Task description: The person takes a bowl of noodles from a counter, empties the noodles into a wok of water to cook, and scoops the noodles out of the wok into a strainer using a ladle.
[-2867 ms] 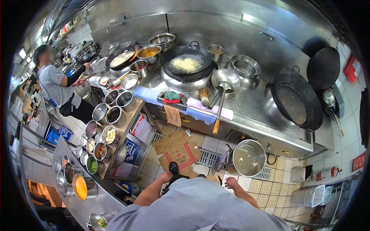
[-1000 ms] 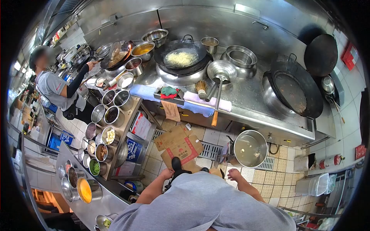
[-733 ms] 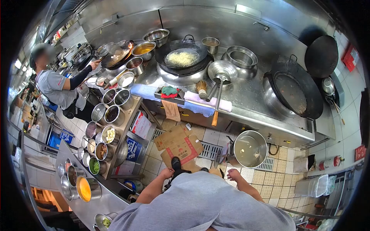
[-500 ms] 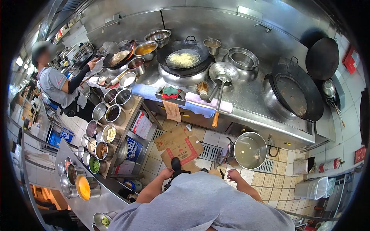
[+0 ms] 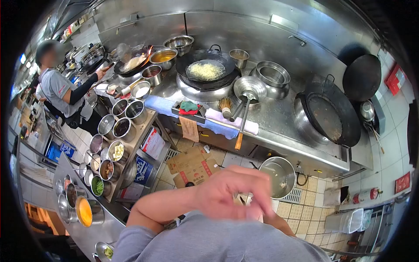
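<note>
My left hand [image 5: 220, 194] is raised close to the camera in front of my chest, its fingers curled and blurred; anything inside them is hidden. Against it, at the same height, lies my right hand [image 5: 263, 201], mostly covered, so its fingers are hard to make out. Both are away from the stove. Beyond them, a long-handled perforated strainer [image 5: 250, 89] lies on the counter, its wooden handle over the front edge. A bamboo brush [image 5: 225, 106] sits beside it. Pale noodles [image 5: 206, 71] rest in a black wok [image 5: 187, 63] on the burner.
A second wok [image 5: 325, 118] stands at the right. Below the counter is a pot of cloudy liquid [image 5: 279, 177]. Flattened cardboard [image 5: 192, 162] covers floor tiles. Several ingredient pots, including one of yellow liquid [image 5: 84, 212], stand left. A co-worker [image 5: 63, 89] handles another wok.
Both my hands have risen from beside my waist and come together before my chest, nearer the camera. The view has shifted slightly. The strainer and noodles stay in place.
</note>
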Motion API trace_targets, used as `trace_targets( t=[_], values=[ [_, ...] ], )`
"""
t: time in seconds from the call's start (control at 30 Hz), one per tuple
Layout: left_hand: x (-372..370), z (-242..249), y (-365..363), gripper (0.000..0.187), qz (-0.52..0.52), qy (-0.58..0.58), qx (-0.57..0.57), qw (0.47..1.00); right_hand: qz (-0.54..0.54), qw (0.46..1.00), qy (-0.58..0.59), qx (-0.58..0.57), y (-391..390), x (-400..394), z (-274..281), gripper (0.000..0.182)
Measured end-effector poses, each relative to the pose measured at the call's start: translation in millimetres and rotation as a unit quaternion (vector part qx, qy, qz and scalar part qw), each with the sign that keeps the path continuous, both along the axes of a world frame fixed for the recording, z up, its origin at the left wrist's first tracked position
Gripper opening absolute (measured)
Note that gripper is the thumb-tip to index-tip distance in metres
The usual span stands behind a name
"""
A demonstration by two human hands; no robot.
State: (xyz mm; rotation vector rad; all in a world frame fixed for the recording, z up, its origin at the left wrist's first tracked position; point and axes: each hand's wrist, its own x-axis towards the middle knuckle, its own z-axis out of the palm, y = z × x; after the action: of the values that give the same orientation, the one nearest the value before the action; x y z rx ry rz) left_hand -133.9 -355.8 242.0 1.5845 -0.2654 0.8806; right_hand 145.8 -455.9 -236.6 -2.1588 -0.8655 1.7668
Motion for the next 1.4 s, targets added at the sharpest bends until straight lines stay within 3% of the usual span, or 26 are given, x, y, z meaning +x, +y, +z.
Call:
trace_targets(
  t=[0.07, 0.1, 0.13, 0.17, 0.23, 0.3, 0.77, 0.97, 1.37, 1.4],
  values=[
    [5.3, 39.8, -4.7, 0.040, -0.171, -0.088, 0.004, 0.981, 0.038, 0.999, -0.025, 0.003, 9.7, 10.9, -18.2, 0.024],
    [32.7, 56.8, -16.5, 0.035, -0.169, -0.287, 0.008, 0.943, 0.071, 0.996, -0.047, 0.005, 7.6, 11.2, -23.0, 0.025],
    [56.2, 66.9, -25.2, 0.032, -0.160, -0.473, 0.011, 0.866, -0.003, 1.000, -0.009, -0.010, 5.1, 7.9, -10.6, 0.026],
    [62.7, 74.8, -31.1, 0.032, -0.182, -0.493, 0.003, 0.851, -0.015, 1.000, -0.002, -0.005, 3.5, 11.0, -22.3, 0.027],
    [54.2, 77.7, -40.3, 0.032, -0.190, -0.382, -0.010, 0.904, -0.033, 0.998, 0.050, 0.006, -2.1, 21.8, -44.1, 0.027],
    [50.1, 76.8, -43.6, 0.032, -0.186, -0.352, -0.017, 0.917, 0.028, 0.996, -0.034, 0.079, -19.3, 29.9, -77.3, 0.027],
    [56.7, 64.7, -41.7, 0.031, -0.195, -0.341, -0.046, 0.918, -0.038, 0.999, -0.008, -0.015, -38.5, 14.6, -47.4, 0.027],
    [50.0, 61.9, -44.6, 0.031, -0.178, -0.363, -0.053, 0.913, -0.060, 0.998, 0.001, -0.028, -14.3, 2.3, -2.9, 0.029],
    [39.3, 63.5, -42.4, 0.030, -0.165, -0.367, -0.045, 0.914, -0.033, 0.999, -0.005, -0.032, -5.1, 5.5, -3.2, 0.025],
    [38.7, 63.8, -41.7, 0.030, -0.165, -0.369, -0.045, 0.914, -0.032, 0.999, -0.005, -0.034, -8.7, 13.2, -31.3, 0.025]
  ],
)
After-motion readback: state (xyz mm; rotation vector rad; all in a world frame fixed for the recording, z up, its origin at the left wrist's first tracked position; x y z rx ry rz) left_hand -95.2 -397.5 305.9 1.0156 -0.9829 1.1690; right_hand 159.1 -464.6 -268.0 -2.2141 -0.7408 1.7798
